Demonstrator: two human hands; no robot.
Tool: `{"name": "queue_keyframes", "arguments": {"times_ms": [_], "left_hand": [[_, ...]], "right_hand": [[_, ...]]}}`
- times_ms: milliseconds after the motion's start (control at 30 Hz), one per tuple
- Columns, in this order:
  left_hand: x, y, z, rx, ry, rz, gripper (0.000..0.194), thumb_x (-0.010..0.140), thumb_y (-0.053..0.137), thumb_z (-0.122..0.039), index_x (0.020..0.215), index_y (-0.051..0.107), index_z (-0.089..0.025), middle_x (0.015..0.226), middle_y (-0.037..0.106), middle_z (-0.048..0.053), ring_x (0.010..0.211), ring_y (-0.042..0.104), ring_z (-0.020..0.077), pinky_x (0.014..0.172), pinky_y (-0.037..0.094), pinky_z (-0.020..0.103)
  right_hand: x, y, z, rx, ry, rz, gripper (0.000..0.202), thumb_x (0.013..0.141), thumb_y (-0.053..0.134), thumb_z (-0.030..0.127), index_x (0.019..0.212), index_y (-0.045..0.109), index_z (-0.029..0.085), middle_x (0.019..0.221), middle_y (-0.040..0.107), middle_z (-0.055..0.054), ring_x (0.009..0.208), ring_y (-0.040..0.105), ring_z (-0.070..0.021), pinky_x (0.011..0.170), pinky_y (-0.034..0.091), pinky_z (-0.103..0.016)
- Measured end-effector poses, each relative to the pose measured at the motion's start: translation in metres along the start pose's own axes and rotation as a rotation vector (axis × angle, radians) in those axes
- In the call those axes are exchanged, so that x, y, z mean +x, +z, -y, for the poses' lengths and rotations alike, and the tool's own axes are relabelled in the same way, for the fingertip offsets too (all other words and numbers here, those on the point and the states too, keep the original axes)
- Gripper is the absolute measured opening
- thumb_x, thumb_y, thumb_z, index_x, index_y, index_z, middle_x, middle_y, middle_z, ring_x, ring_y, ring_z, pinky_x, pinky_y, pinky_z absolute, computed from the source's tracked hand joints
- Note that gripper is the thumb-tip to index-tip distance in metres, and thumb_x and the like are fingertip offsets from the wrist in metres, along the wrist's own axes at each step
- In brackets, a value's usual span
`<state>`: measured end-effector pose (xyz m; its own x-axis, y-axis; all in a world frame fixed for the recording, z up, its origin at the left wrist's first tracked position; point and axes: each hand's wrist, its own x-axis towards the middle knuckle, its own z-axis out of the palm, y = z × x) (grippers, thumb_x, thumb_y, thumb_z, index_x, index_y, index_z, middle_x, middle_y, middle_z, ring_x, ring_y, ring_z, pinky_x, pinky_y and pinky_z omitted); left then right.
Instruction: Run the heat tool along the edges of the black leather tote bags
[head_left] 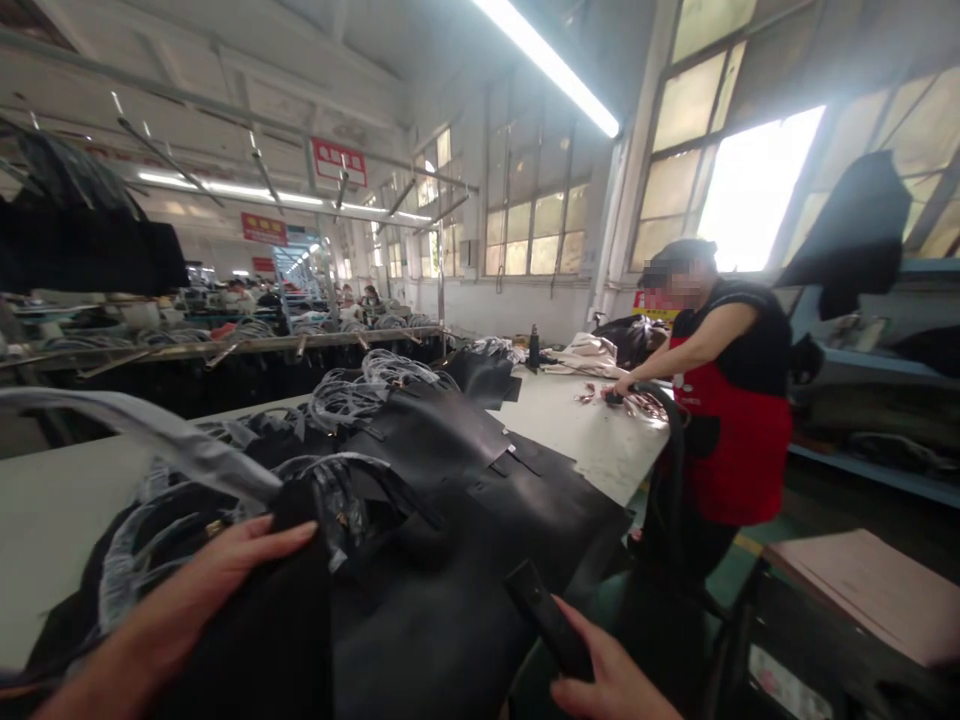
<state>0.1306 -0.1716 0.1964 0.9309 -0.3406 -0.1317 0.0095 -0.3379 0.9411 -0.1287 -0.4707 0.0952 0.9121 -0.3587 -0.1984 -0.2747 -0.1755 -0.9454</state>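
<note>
My left hand [217,570] grips the upper edge of a black bag panel [262,620], thumb and fingers pressed on it, beside a handle [165,440] wrapped in clear plastic. At the lower right, my right hand [604,665] is closed round a dark strap-like piece [551,615] whose upper end points up and left. Between my hands lie flat black leather-like pieces [465,540], overlapping on the table. Behind my left hand are several more plastic-wrapped handles [375,385].
A person in a red apron [739,435] stands at the table's [600,435] right end, handling small shiny pieces [641,402]. Pinkish sheets [874,590] lie at the lower right. A rail [225,345] runs behind the table; black items [82,225] hang upper left.
</note>
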Motion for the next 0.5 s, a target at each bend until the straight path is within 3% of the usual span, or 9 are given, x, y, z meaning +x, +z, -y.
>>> {"name": "queue_keyframes", "arguments": {"times_ms": [67, 133, 233, 333, 500], "left_hand": [[0.007, 0.043, 0.01, -0.127, -0.106, 0.381, 0.055, 0.068, 0.067, -0.055, 0.104, 0.064, -0.013, 0.088, 0.072, 0.007, 0.082, 0.068, 0.0265, 0.076, 0.054, 0.039], [0.01, 0.081, 0.034, 0.0, -0.065, 0.483, 0.046, 0.076, 0.058, -0.054, 0.101, 0.065, -0.016, 0.098, 0.07, 0.008, 0.092, 0.066, 0.0265, 0.083, 0.052, 0.038], [0.006, 0.107, 0.074, 0.464, 0.221, 0.452, 0.03, 0.081, 0.056, -0.034, 0.105, 0.065, -0.019, 0.109, 0.066, 0.009, 0.103, 0.061, 0.0265, 0.095, 0.044, 0.039], [-0.004, 0.102, 0.1, 0.729, 0.442, 0.401, 0.029, 0.08, 0.055, -0.018, 0.107, 0.064, -0.022, 0.111, 0.063, 0.008, 0.104, 0.057, 0.0254, 0.096, 0.041, 0.039], [-0.027, 0.099, 0.137, 0.764, 0.467, 0.128, 0.028, 0.084, 0.054, -0.018, 0.112, 0.06, -0.019, 0.121, 0.056, 0.011, 0.111, 0.051, 0.0269, 0.097, 0.041, 0.041]], "right_hand": [[-0.002, -0.002, -0.001, -0.01, 0.029, 0.006, 0.089, 0.063, 0.059, 0.018, 0.147, 0.029, 0.015, 0.07, 0.066, 0.002, 0.045, 0.052, -0.0105, 0.04, 0.038, -0.019], [-0.004, -0.002, 0.002, -0.023, 0.064, 0.026, 0.091, 0.066, 0.06, 0.021, 0.149, 0.022, 0.015, 0.064, 0.063, 0.004, 0.042, 0.052, -0.0111, 0.04, 0.039, -0.02], [-0.001, 0.002, 0.006, -0.055, 0.069, 0.071, 0.089, 0.071, 0.062, 0.026, 0.15, 0.021, 0.018, 0.07, 0.062, 0.003, 0.044, 0.053, -0.0109, 0.042, 0.042, -0.021], [0.009, 0.013, 0.009, -0.096, 0.097, 0.161, 0.087, 0.075, 0.063, 0.031, 0.15, 0.02, 0.018, 0.075, 0.063, 0.002, 0.048, 0.055, -0.0118, 0.044, 0.044, -0.022], [0.037, 0.041, 0.021, -0.14, 0.185, 0.352, 0.086, 0.076, 0.063, 0.03, 0.15, 0.02, 0.018, 0.074, 0.066, 0.001, 0.045, 0.057, -0.011, 0.041, 0.043, -0.019]]}}
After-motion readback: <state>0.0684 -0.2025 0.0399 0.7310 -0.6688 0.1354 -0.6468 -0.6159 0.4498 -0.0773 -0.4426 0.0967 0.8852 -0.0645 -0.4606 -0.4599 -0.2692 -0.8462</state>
